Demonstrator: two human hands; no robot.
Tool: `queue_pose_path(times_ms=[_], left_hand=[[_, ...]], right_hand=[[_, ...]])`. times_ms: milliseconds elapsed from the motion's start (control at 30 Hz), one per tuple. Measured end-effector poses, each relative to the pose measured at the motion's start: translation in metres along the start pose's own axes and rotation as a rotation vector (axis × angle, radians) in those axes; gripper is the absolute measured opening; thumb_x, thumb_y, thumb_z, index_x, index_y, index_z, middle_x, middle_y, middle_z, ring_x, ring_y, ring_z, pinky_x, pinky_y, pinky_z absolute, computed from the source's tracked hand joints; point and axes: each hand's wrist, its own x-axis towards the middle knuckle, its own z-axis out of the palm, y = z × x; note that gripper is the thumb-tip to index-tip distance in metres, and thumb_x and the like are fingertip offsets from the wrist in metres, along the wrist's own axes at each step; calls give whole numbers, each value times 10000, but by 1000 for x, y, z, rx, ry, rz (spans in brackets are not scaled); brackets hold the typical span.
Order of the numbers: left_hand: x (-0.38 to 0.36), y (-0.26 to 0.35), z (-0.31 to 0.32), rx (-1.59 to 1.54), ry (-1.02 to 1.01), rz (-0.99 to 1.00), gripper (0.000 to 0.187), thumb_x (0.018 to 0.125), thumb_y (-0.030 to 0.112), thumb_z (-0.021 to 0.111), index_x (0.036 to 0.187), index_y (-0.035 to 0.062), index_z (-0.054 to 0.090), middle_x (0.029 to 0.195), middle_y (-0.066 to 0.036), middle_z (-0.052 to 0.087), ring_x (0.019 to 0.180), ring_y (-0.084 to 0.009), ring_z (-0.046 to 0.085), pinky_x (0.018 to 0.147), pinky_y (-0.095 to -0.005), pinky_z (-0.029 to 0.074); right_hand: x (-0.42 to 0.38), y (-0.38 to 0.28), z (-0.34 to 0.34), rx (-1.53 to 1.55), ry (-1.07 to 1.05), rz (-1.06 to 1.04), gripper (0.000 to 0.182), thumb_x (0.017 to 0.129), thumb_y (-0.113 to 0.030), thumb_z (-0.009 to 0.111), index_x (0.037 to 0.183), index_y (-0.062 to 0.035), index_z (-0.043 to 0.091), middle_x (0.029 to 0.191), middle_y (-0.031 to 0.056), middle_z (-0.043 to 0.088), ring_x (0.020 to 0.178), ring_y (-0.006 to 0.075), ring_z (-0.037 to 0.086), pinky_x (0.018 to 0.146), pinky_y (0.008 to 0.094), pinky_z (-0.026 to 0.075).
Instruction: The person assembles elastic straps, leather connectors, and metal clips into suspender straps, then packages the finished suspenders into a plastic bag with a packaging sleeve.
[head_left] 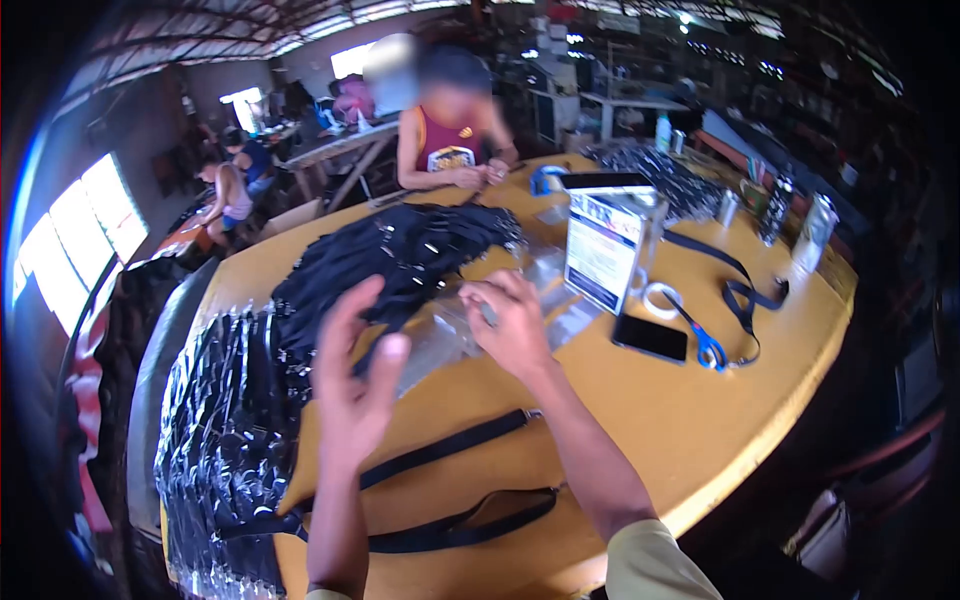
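**Hands over clear sleeves and black lanyards**

While the right hand (510, 325) pinches a small clear plastic sleeve (455, 335) at mid-table, the left hand (358, 385) hovers beside it, fingers spread and holding nothing. That sleeve is glossy, see-through and flat. Just beyond lies a heap of black fabric lanyards (400, 250); bagged ones (225, 420) crowd the left edge. One black strap (450, 500) lies loose on the near, bare yellow wooden tabletop (680, 430). To the right lie a black phone (650, 337) and blue-handled scissors (705, 345).
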Motion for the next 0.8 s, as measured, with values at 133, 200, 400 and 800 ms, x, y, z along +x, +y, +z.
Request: queue_pose_path(times_ms=[133,200,400,800], left_hand=[[-5,-58,27,-227,-181,-177,718,942,225,724,1524,14,361,1496,-154,489,1388,-271,462,1125,-422,364],[-7,-67,32,-579,-290,-252,659,966,190,698,1514,20,375,1411,-143,557,1311,-231,525,1071,-380,431],[-8,-67,14,-684,-688,-464,324,969,121,694,1273,24,637,995,-20,711,913,-63,644,822,-248,529],[-12,-75,33,-688,-237,-394,203,1035,151,600,1024,-38,675,949,-51,725,784,-93,631,767,-282,521]], right_hand=[[23,-35,-23,66,-1,-61,188,743,-2,725,912,-83,739,865,36,650,861,246,636,804,384,474],[28,-42,-30,116,-11,-60,188,749,-2,733,917,-86,750,869,36,651,852,242,636,795,376,473],[40,-35,-65,-106,231,26,181,777,17,733,946,-42,758,900,82,646,833,242,645,762,359,505],[52,-33,-135,-405,-19,69,237,743,51,684,953,-49,731,908,93,632,886,293,625,838,412,478]])
